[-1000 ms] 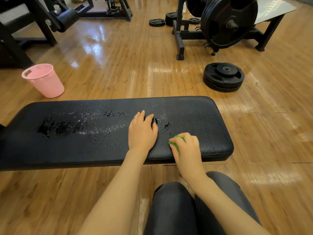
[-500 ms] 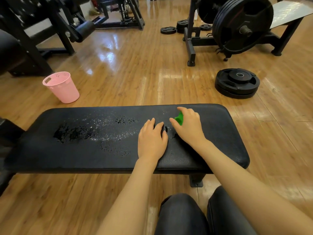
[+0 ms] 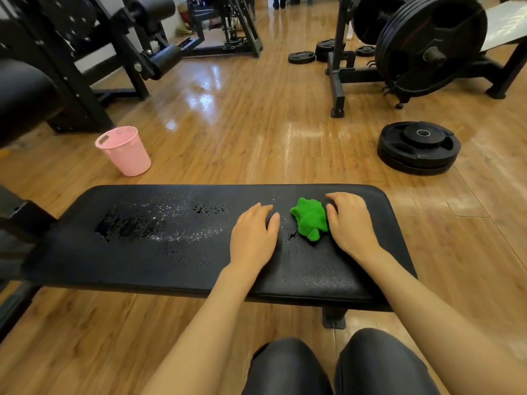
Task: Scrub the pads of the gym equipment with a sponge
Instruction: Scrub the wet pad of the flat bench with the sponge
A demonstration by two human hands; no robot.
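Note:
A black padded bench (image 3: 171, 266) stretches across the view, its top wet with patches and droplets left of centre. A crumpled green sponge (image 3: 310, 218) lies loose on the pad near the right end. My left hand (image 3: 253, 235) rests flat on the pad just left of the sponge, fingers relaxed. My right hand (image 3: 350, 220) rests on the pad immediately right of the sponge, fingers loosely bent, its thumb side against the sponge but not gripping it.
A pink plastic bin (image 3: 125, 151) stands on the wooden floor beyond the bench's left half. Stacked black weight plates (image 3: 418, 146) lie on the floor at the right. Black gym machines and a loaded plate rack (image 3: 427, 44) stand further back. My knees show below.
My right hand carried the sponge from the pad's near edge to its far side, then let it go and moved right. The left hand stayed flat on the pad.

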